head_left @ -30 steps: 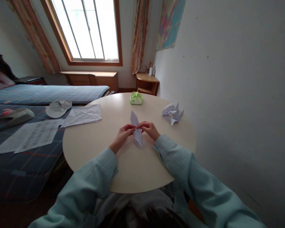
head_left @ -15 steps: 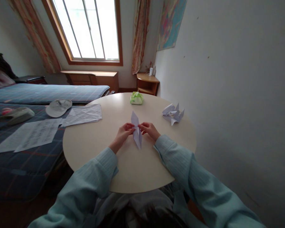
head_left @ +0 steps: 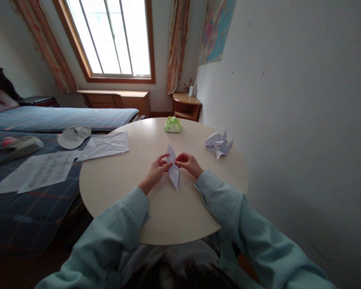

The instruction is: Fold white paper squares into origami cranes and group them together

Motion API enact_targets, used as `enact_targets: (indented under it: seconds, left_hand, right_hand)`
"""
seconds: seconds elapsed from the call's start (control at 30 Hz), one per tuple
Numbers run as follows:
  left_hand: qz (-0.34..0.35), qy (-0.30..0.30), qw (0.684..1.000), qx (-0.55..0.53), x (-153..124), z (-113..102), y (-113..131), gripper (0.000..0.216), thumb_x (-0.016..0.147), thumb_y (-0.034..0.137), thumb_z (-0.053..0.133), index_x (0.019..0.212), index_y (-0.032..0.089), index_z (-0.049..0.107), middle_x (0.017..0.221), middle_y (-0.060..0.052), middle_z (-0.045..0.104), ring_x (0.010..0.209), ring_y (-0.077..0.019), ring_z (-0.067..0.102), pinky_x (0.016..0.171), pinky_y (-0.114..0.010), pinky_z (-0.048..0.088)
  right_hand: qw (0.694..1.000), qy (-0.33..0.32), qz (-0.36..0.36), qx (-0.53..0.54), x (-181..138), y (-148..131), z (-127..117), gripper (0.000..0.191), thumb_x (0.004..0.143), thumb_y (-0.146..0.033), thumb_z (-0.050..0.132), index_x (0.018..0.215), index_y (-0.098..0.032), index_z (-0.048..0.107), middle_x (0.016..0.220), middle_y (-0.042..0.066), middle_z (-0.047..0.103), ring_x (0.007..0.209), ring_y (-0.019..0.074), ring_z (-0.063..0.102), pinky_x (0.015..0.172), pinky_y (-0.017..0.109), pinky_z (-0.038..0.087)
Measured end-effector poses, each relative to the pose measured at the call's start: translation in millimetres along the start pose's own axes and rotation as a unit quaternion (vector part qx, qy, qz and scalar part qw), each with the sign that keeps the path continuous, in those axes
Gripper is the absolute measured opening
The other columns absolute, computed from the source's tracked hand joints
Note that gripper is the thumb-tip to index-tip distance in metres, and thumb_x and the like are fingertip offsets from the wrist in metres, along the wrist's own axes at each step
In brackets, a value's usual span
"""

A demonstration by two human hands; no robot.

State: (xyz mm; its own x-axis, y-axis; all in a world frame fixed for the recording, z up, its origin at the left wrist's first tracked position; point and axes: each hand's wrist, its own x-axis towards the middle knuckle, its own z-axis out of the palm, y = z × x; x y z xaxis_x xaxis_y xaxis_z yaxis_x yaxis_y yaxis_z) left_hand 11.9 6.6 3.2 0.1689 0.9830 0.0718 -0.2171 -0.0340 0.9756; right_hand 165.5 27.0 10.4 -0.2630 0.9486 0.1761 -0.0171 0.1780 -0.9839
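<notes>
A narrow diamond of folded white paper [head_left: 173, 171] lies on the round beige table [head_left: 132, 188] in front of me. My left hand [head_left: 155, 170] pinches its left side near the middle, thumb and fingers closed on the paper. My right hand [head_left: 189, 163] pinches the right side in the same way. The far tip of the paper stands a little up from the table between my fingers. Both sleeves are pale blue.
Finished folded paper figures [head_left: 219, 143] lie at the table's right, near the wall. A green tissue pack [head_left: 172, 125] sits at the far edge. Creased sheets [head_left: 106, 145] overhang the left edge. The bed on the left carries printed sheets [head_left: 39, 172] and a cap [head_left: 74, 136].
The far tip of the paper has come lower and shorter, folding toward me. Both hands have stayed at the middle of the paper, their fingers shifting slightly.
</notes>
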Motion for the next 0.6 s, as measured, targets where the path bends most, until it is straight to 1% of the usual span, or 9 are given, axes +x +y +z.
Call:
enact_targets:
  seconds: [0.1, 0.23, 0.33, 0.4, 0.43, 0.5, 0.57, 0.6]
  left_hand:
    - [0.017, 0.017, 1.0, 0.014, 0, -1, 1, 0.051, 0.052, 0.031, 0.072, 0.097, 0.014, 0.057, 0.062, 0.002, 0.059, 0.058, -0.0101, 0.055, 0.056, -0.023, 0.043]
    - [0.031, 0.035, 0.999, 0.022, 0, 0, 4, 0.05, 0.05, 0.03, 0.073, 0.095, 0.013, 0.06, 0.063, 0.001, 0.061, 0.059, -0.0101, 0.055, 0.059, -0.024, 0.044]
    - [0.032, 0.012, 0.999, 0.021, 0, 1, 7, 0.053, 0.052, 0.03, 0.073, 0.101, 0.014, 0.058, 0.072, -0.002, 0.064, 0.065, -0.0122, 0.058, 0.063, -0.026, 0.045]
    - [0.041, -0.002, 0.999, 0.019, 0, 2, 9, 0.056, 0.053, 0.031, 0.072, 0.104, 0.014, 0.056, 0.077, -0.003, 0.065, 0.068, -0.0137, 0.059, 0.064, -0.027, 0.046]
    - [0.051, 0.001, 0.999, 0.019, -1, 3, 10, 0.059, 0.054, 0.032, 0.071, 0.107, 0.014, 0.054, 0.077, -0.004, 0.065, 0.069, -0.0142, 0.059, 0.064, -0.027, 0.046]
    - [0.083, 0.024, 0.996, 0.024, -2, 5, 13, 0.066, 0.054, 0.031, 0.071, 0.114, 0.015, 0.049, 0.075, -0.003, 0.066, 0.068, -0.0147, 0.059, 0.063, -0.027, 0.047]
    - [0.12, 0.057, 0.99, 0.039, -4, 8, 16, 0.073, 0.055, 0.029, 0.071, 0.121, 0.017, 0.043, 0.073, -0.002, 0.066, 0.068, -0.015, 0.06, 0.064, -0.027, 0.047]
    - [0.137, 0.072, 0.987, 0.051, -5, 10, 18, 0.072, 0.056, 0.029, 0.071, 0.122, 0.018, 0.042, 0.073, -0.002, 0.067, 0.068, -0.015, 0.06, 0.065, -0.027, 0.047]
  right_hand:
    - [1.0, -0.009, -0.001, 0.003, 0, 0, 0, 0.036, 0.046, -0.031, 0.073, 0.069, -0.015, 0.05, 0.063, -0.003, 0.056, 0.057, 0.0085, 0.053, 0.055, 0.023, 0.044]
    - [1.0, 0.016, -0.019, -0.009, 1, 2, -1, 0.045, 0.046, -0.029, 0.074, 0.079, -0.016, 0.046, 0.062, -0.005, 0.056, 0.055, 0.0073, 0.051, 0.053, 0.021, 0.04]
    - [0.999, 0.033, -0.028, 0.01, 1, 1, -2, 0.047, 0.047, -0.031, 0.073, 0.081, -0.018, 0.043, 0.062, -0.006, 0.055, 0.05, 0.0056, 0.048, 0.05, 0.02, 0.039]
    - [0.998, 0.049, -0.032, 0.02, 1, -2, -1, 0.047, 0.048, -0.032, 0.073, 0.079, -0.018, 0.041, 0.063, -0.006, 0.055, 0.045, 0.0042, 0.045, 0.043, 0.018, 0.036]
    - [0.998, 0.055, -0.034, 0.022, 0, -3, 0, 0.047, 0.048, -0.033, 0.072, 0.08, -0.018, 0.041, 0.064, -0.006, 0.055, 0.042, 0.0036, 0.043, 0.04, 0.018, 0.034]
    - [0.997, 0.064, -0.044, 0.024, -2, -8, 2, 0.047, 0.05, -0.035, 0.071, 0.082, -0.019, 0.042, 0.065, -0.006, 0.055, 0.037, 0.0031, 0.04, 0.035, 0.018, 0.031]
    - [0.995, 0.072, -0.064, 0.019, -5, -14, 5, 0.048, 0.052, -0.035, 0.07, 0.089, -0.019, 0.045, 0.067, -0.006, 0.056, 0.037, 0.0036, 0.042, 0.033, 0.018, 0.032]
    - [0.993, 0.082, -0.079, 0.012, -7, -17, 6, 0.047, 0.054, -0.036, 0.069, 0.091, -0.02, 0.046, 0.068, -0.005, 0.056, 0.037, 0.0039, 0.043, 0.034, 0.018, 0.033]
